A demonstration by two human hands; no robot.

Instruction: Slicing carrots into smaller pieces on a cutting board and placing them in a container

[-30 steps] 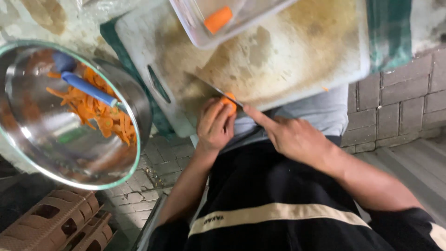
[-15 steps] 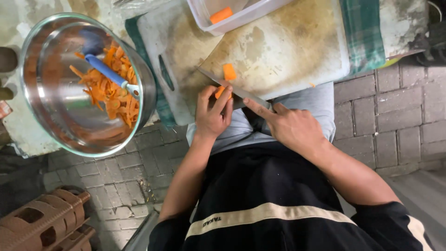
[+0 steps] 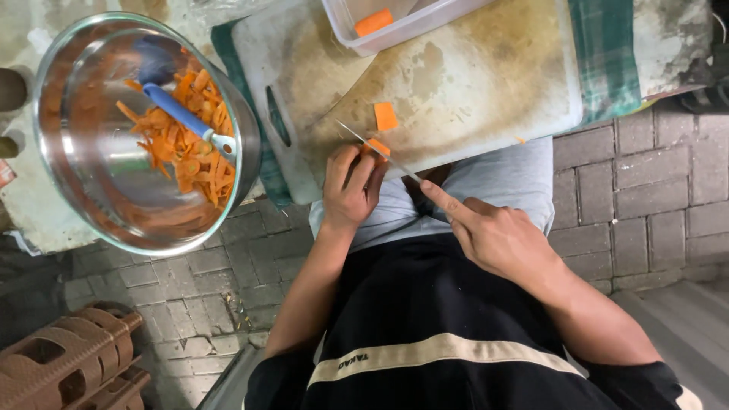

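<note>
Slicing is the step I read here: on the stained white plastic cutting board (image 3: 471, 83), my left hand (image 3: 351, 186) pins a small orange carrot piece (image 3: 377, 146) at the board's near edge, fingers curled down with their tips on the piece, so that grip is closed on the carrot. My right hand (image 3: 497, 235) holds a thin-bladed kitchen knife (image 3: 372, 148), forefinger stretched along the spine; the handle is hidden in the palm, yet the grip is plainly clenched around it. The blade runs slantwise across the board's near edge and meets the carrot piece just beside the left fingertips.

A flat square carrot slice (image 3: 386, 116) lies a little farther in on the board, apart from the blade. At the board's far edge sits a clear plastic tub (image 3: 357, 34) with another orange chunk (image 3: 373, 22) inside. Left of the board stands a round stainless-steel bowl (image 3: 64, 175) holding a heap of orange carrot strips (image 3: 186, 148) and a blue-handled peeler (image 3: 178, 114). A green checked cloth (image 3: 607, 61) shows under the board's right end, over grey paving bricks (image 3: 645, 190).

In my judgement the next cut calls for a steady downward press, with the left fingertips tucked back from the edge, since so little carrot remains to hold.
</note>
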